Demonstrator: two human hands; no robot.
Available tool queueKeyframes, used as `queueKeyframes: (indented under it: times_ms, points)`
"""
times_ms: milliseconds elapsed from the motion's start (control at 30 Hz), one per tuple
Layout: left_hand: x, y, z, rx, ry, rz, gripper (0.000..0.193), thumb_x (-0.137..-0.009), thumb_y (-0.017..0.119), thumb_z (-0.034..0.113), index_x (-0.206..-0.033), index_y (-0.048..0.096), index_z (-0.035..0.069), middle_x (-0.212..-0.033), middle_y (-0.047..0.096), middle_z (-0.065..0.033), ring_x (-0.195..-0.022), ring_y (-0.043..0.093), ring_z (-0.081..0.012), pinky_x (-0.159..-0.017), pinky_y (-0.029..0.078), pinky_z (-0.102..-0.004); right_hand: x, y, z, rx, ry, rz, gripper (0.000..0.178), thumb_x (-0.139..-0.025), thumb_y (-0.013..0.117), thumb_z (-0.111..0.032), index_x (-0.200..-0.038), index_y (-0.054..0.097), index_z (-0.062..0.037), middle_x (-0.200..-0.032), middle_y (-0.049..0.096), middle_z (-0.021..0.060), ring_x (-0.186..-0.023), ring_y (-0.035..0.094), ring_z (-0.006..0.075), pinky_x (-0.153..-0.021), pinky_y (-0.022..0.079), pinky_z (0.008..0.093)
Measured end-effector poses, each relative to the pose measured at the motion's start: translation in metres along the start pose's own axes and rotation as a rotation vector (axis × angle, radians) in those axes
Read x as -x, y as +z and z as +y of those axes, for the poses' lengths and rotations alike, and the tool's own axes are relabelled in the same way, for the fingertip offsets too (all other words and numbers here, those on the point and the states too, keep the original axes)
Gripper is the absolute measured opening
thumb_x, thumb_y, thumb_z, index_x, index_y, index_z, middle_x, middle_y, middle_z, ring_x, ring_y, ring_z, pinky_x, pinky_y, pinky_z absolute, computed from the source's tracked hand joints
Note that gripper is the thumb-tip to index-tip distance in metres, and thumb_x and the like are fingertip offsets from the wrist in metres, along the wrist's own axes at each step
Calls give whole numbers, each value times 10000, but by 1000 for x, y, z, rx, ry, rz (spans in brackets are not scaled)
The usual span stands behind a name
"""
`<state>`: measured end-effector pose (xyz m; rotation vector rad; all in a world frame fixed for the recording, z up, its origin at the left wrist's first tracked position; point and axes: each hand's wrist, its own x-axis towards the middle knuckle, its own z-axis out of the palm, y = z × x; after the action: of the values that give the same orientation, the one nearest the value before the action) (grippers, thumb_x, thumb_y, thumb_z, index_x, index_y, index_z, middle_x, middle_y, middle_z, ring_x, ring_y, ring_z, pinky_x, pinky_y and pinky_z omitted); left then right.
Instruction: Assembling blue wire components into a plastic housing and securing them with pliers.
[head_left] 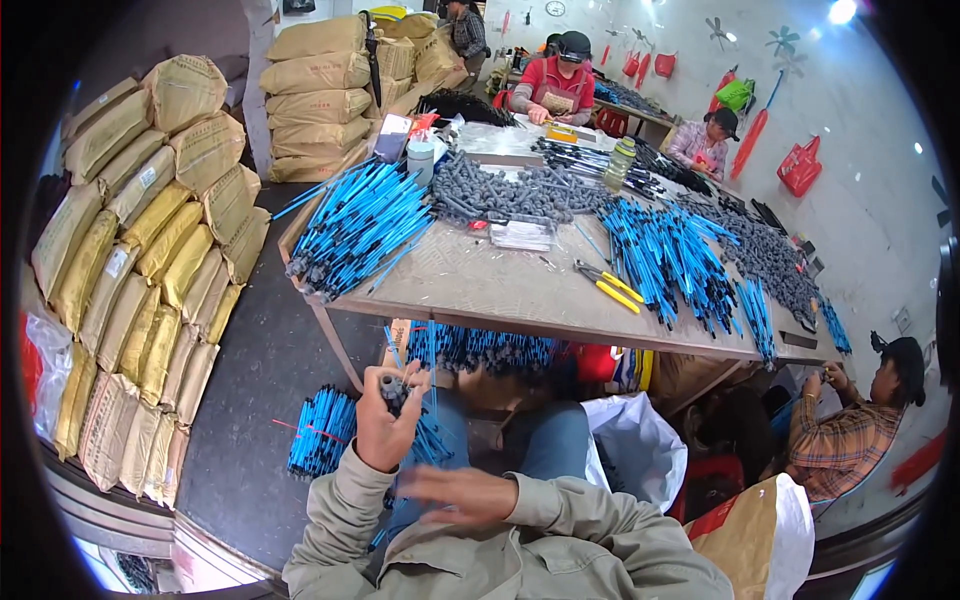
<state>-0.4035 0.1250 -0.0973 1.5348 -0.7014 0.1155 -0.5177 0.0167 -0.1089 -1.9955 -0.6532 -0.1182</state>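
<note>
My left hand (388, 418), raised above my lap, is closed around dark grey cylindrical ends (392, 384). Thin blue rods (428, 440) run down beside that hand toward my legs; how they join the grey ends is hidden by my fingers. Lower down, my right hand (460, 495) is stretched out flat in front of my jacket, back upward and blurred by motion. Its fingers look extended, and nothing shows in them. More blue rods pass beneath it. A tied bundle of blue rods (322, 432) stands on the floor left of my left hand.
On the worktable (470, 285) ahead lie heaps of blue rods (365, 225), a pile of grey parts (500, 190) and yellow-handled pliers (610, 285). A white sack (640, 445) stands right of my knees. Stacked tan sacks (150, 260) rise at left. Several people work around the table.
</note>
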Motion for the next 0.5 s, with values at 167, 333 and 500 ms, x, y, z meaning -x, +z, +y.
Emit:
queueKeyframes:
  times_ms: [167, 333, 500]
  points:
    - [-5, -1, 3, -23, -48, -54, 230, -777, 562, -44, -947, 420, 18, -905, 619, -138, -994, 614, -280, -801, 463, -310, -4, -38, -11, -188, 72, 19, 139, -870, 565, -57, -980, 641, -21, -906, 653, 78, -712, 595, 179, -623, 459, 256]
    - [1, 6, 0, -55, -67, -75, 227, -765, 597, -17, -933, 449, 20, -918, 641, -149, -867, 637, -270, -716, 478, -312, 7, -68, -2, -263, 177, 21, 157, -857, 567, -23, -1000, 631, -19, -949, 638, 86, -714, 588, 144, -600, 447, 227]
    - [-5, 24, 3, -78, 60, -148, 248, -748, 626, 1, -937, 469, 29, -878, 643, -136, -732, 631, -264, -645, 481, -310, -5, -109, 6, -342, 103, 384, 164, -816, 601, 32, -974, 625, -7, -917, 596, 75, -676, 528, 110, -558, 409, 203]
